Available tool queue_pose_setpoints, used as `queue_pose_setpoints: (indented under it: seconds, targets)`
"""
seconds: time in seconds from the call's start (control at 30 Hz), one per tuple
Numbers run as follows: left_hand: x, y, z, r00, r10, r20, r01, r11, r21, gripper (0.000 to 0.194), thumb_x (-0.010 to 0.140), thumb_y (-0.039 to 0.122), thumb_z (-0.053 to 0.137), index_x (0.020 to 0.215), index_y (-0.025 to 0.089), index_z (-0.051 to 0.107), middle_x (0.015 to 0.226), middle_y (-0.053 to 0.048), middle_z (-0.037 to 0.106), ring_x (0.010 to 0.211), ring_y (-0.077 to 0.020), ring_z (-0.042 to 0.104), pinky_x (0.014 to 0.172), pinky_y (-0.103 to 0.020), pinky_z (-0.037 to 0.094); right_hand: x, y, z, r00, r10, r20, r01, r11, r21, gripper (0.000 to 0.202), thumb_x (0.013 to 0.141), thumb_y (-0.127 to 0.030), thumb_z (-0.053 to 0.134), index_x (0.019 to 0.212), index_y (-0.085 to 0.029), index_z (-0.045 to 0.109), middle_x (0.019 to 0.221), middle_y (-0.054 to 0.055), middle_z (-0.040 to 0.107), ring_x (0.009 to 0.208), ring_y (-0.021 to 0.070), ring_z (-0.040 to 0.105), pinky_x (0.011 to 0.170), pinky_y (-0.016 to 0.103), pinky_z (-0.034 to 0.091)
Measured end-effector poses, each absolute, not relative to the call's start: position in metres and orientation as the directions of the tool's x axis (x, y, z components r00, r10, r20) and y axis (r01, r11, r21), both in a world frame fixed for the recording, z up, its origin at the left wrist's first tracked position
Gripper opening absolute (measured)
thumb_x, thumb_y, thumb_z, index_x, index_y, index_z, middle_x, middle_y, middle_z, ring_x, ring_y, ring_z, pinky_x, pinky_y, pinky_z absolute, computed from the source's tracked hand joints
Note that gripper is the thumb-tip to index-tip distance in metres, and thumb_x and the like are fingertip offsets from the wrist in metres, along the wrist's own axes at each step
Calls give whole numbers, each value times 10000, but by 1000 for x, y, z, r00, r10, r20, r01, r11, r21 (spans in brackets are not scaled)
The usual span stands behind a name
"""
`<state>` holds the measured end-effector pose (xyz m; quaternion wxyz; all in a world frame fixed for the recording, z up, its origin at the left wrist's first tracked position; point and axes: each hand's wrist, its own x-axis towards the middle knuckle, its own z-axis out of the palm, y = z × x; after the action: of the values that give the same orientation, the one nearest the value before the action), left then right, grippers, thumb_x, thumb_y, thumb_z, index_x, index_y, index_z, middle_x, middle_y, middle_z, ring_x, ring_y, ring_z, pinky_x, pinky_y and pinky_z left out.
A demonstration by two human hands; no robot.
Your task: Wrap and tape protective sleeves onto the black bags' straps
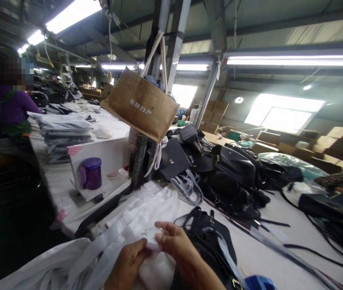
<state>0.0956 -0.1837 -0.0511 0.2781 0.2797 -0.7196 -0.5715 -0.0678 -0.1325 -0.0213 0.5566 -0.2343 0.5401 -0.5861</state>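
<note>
While the left hand (126,265) pinches a thin white piece (152,237) between thumb and fingers, the right hand (177,245) meets it from the other side, its fingers partly spread at the piece's edge; whether they grip it, I cannot tell. The piece is above a crumpled white bundle (158,272), beside heaped white strips (142,207). Just right of the right hand, a black bag (209,237) with buckled straps lies on the white table (251,249), a blue object (260,283) near it. Farther back are piled black bags (231,171), a brown tote (142,102) hangs from a metal post (177,48), and a purple mug (93,173) stands to the left
</note>
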Motion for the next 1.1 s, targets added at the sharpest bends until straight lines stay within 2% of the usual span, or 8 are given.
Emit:
queue_pose_setpoints:
  seconds: [0.1,0.2,0.3,0.37,0.7,0.8,0.93,1.1]
  targets:
    - [99,-182,-40,-746,-665,-38,-14,-42,999,206,846,338,594,937,183,693,800,-22,676,781,-208,610,737,-284,487,-63,-122,-20,-324,-921,-218,347,98,-933,530,503,-269,824,985,-146,641,627,-49,541,546,106,506,579,250,388]
    - [102,-181,-24,-753,-645,-129,101,-307,946,254,773,405,679,941,217,714,894,-46,703,891,-244,626,832,-336,508,-54,-109,-12,-415,-909,-37,-3,42,-999,424,602,-120,671,1020,-195,668,679,-39,546,648,137,536,629,257,396]
    - [100,-179,-14,-701,-687,-192,183,-434,882,252,762,437,697,871,211,722,853,-49,700,873,-231,624,769,-311,517,-47,-96,-6,-380,-921,88,-327,45,-944,479,642,-54,611,1075,-247,678,735,-28,588,747,165,583,734,283,421]
    - [94,-177,-14,-708,-681,-187,180,-430,885,229,773,398,701,830,176,706,784,-41,687,777,-199,617,692,-280,500,-46,-91,-6,-357,-928,103,-392,49,-919,469,681,-77,613,1116,-248,654,769,-18,626,789,182,612,784,300,431]
    - [80,-174,-40,-531,-839,-119,-9,-135,991,266,729,397,734,755,149,642,640,16,619,607,-152,544,535,-219,416,-44,-86,-15,-481,-876,29,-153,51,-987,396,696,-204,698,1072,-203,576,722,-32,621,705,175,618,709,281,454]
    - [80,-171,-35,-605,-787,-119,20,-165,986,294,739,410,724,842,140,674,724,-17,669,669,-174,573,582,-233,446,-48,-87,-8,-463,-887,13,-54,13,-998,351,765,-396,683,1036,-180,627,728,0,627,711,177,602,696,288,452]
    - [85,-167,-26,-686,-724,-70,-15,-82,997,294,779,433,681,824,143,686,738,-29,672,702,-192,581,631,-258,466,-60,-92,-3,-416,-901,-125,106,88,-990,565,714,-664,645,927,-142,676,683,12,572,652,151,542,601,260,416]
    - [87,-164,-18,-711,-702,-31,-13,-31,999,296,821,466,624,812,181,703,783,-23,702,757,-215,608,687,-270,492,-57,-92,5,-383,-912,-143,124,103,-987,380,627,-506,738,641,-150,606,545,-34,476,511,94,402,507,226,311]
